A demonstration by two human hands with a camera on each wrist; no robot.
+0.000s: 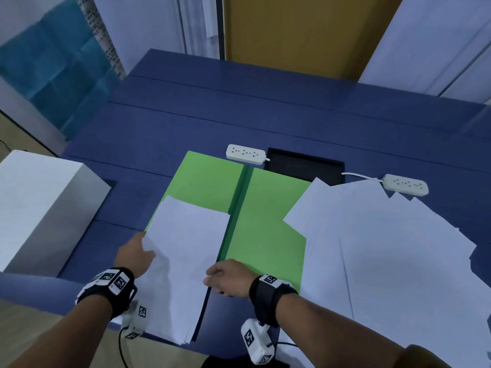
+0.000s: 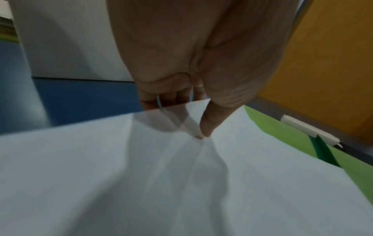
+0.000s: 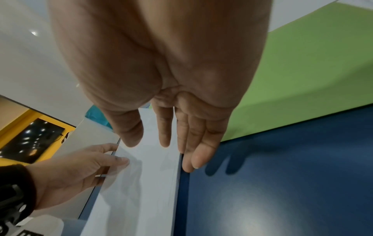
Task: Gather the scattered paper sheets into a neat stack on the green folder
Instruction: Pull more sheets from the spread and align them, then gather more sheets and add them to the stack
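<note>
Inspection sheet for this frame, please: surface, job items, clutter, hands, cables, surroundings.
Surface: blue table.
Job's things: green folder lies open; gathered stack overlaps its left half and overhangs the table's near edge; loose sheets fan out on the right.
Clutter: two power strips, black tray, white box.
Hands: left hand pinches the stack's left edge; right hand is straight-fingered against its right edge.
Cables: white cord by the right strip.
Surroundings: yellow panel.
</note>
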